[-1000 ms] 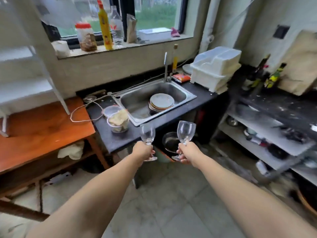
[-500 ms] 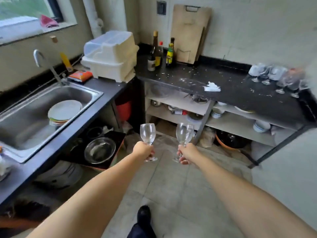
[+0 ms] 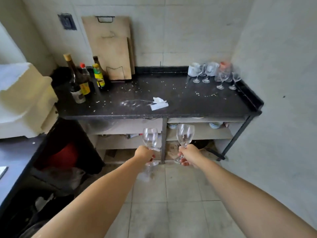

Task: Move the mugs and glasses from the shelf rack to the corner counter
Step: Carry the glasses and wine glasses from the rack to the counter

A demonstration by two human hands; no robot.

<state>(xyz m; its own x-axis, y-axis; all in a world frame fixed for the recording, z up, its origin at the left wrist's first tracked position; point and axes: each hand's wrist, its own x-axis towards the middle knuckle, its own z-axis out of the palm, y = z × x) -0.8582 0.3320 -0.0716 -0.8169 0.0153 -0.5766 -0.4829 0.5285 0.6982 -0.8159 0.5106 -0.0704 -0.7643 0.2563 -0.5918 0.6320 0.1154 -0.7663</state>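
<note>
My left hand (image 3: 145, 154) grips the stem of a clear wine glass (image 3: 150, 137), held upright. My right hand (image 3: 189, 154) grips the stem of a second clear wine glass (image 3: 185, 134), also upright. Both glasses hang in the air in front of the black corner counter (image 3: 188, 103), below its front edge. At the counter's back right corner stand several clear stemmed glasses (image 3: 223, 76) and a white mug (image 3: 193, 69). The shelf rack is out of view.
Several sauce bottles (image 3: 82, 81) stand at the counter's back left, with wooden cutting boards (image 3: 111, 47) leaning on the wall. White paper scraps (image 3: 158, 103) lie mid-counter. Bowls sit on shelves under it. A white foam box (image 3: 22, 98) is at left.
The view has swung right from the sink to face the corner counter squarely. Both hands still hold their glasses, and the counter is now closer.
</note>
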